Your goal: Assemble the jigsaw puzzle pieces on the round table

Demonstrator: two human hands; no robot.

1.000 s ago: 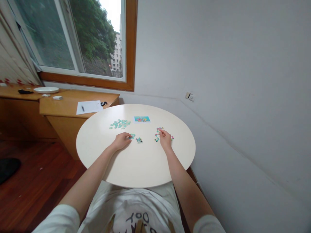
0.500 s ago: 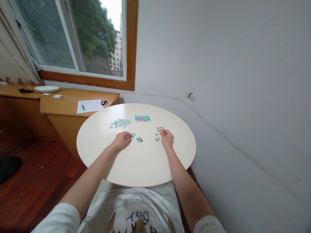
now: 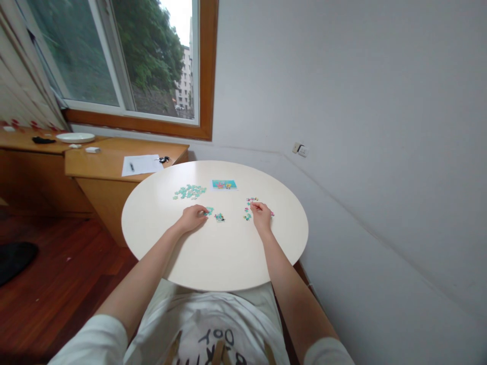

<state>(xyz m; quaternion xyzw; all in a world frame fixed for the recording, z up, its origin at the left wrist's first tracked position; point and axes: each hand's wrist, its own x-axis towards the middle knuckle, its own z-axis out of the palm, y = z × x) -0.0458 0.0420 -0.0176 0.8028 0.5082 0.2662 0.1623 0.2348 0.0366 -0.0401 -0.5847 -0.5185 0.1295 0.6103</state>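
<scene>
My left hand point(image 3: 193, 218) rests on the white round table point(image 3: 220, 258), fingers curled together against a few teal puzzle pieces point(image 3: 209, 210). Whether one of these is between its fingertips is hidden. Just right of it lies a small joined cluster of puzzle pieces point(image 3: 219, 217). Over on the right, my right hand point(image 3: 262, 215) has thumb and fingertips pinched among loose multicoloured puzzle pieces point(image 3: 251, 199). What the pinch holds, if anything, is too small to make out. Another teal piece point(image 3: 247, 217) lies left of that hand, and pink bits show past its right side.
A spread of teal puzzle pieces point(image 3: 190, 191) lies at the back left of the table. A picture card point(image 3: 224, 185) is at the back middle. Beyond the table are a wooden desk point(image 3: 106, 162) with paper point(image 3: 141, 165), and a wall point(image 3: 342, 152) at right.
The view has shifted slightly. Both hands stay in nearly the same places, and the puzzle pieces show no clear movement.
</scene>
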